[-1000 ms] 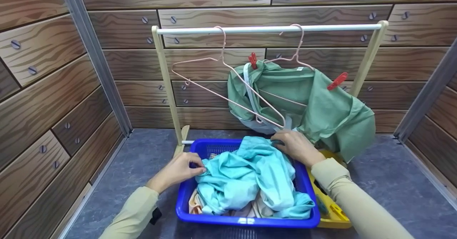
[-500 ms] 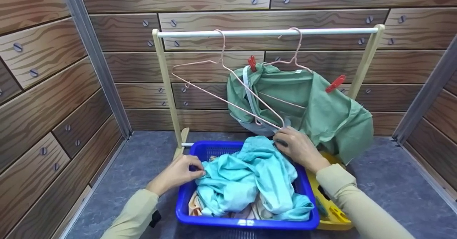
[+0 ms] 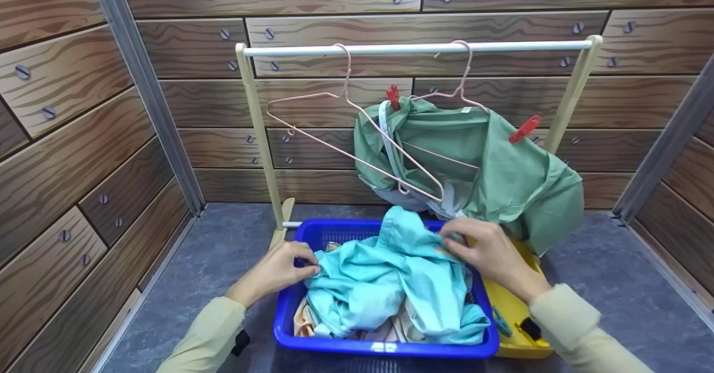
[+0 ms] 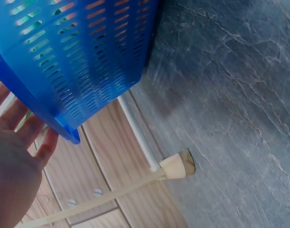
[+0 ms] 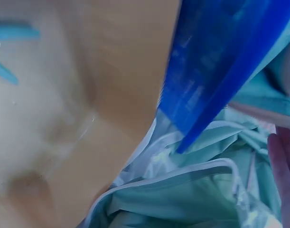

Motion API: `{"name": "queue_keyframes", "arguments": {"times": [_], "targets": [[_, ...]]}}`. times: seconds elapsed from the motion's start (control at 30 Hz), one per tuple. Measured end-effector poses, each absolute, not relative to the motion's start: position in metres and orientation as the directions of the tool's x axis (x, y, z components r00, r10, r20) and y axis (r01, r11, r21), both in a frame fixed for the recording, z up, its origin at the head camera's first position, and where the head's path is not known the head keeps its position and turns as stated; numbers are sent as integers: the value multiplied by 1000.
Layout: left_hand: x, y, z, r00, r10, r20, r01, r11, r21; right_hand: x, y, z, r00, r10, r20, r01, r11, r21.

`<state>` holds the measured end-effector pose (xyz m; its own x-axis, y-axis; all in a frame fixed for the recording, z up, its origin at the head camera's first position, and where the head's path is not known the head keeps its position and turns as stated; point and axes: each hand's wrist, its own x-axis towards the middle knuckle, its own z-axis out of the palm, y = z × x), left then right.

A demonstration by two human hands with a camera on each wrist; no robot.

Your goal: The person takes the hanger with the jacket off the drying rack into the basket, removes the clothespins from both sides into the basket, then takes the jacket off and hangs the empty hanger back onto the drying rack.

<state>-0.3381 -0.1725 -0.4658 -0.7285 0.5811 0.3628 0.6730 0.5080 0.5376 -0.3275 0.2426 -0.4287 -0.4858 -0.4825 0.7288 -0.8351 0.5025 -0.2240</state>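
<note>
A crumpled turquoise garment [image 3: 362, 275] lies on top of other clothes in a blue plastic basket [image 3: 385, 349]. My left hand [image 3: 276, 270] pinches the garment's edge at the basket's left side; its fingers show beyond the basket rim in the left wrist view. At the other side, my right hand [image 3: 491, 253] holds the garment's upper right edge between thumb and fingers, a little above the basket's right rim. The fingertips are partly hidden by the fold. In the right wrist view only a couple of fingers [image 5: 281, 159] show, beside the turquoise cloth.
Behind the basket stands a rack with a white rail [image 3: 401, 49]. A bare pink hanger [image 3: 348, 63] hangs on it, its low corner close to the garment. A green garment [image 3: 519, 178] hangs beside it with red clothespins [image 3: 524, 129]. A yellow tray [image 3: 502, 290] holds clips.
My right hand has moved right and slightly down, away from the bare hanger's low corner, shifting the garment's right edge with it. The left hand stays in place.
</note>
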Motion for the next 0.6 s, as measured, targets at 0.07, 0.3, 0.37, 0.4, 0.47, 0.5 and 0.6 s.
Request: {"name": "queue_keyframes", "arguments": {"times": [0.07,0.3,0.37,0.4,0.47,0.5,0.6], "targets": [[-338,-173,-465,-724,584,367,678,505,534,-317,242,-430,-465,-512,722,-862,450,-236],[-331,-170,-465,-692,596,408,721,542,431,-288,248,-439,-472,-640,606,-880,382,-282],[-325,-168,-465,-689,593,417,725,573,382,-280,252,-441,-518,-674,526,-855,422,-301],[-322,-168,-465,-692,589,418,721,591,361,-275,255,-441,-547,-685,481,-837,449,-314],[-314,-167,-464,-710,575,407,702,631,331,-268,258,-441,-592,-699,401,-805,490,-335],[-311,-166,-464,-722,569,395,688,650,322,-265,259,-440,-612,-702,364,-788,508,-348],[-302,-167,-462,-749,559,356,657,692,297,-259,261,-438,-641,-706,301,-761,534,-369]]}}
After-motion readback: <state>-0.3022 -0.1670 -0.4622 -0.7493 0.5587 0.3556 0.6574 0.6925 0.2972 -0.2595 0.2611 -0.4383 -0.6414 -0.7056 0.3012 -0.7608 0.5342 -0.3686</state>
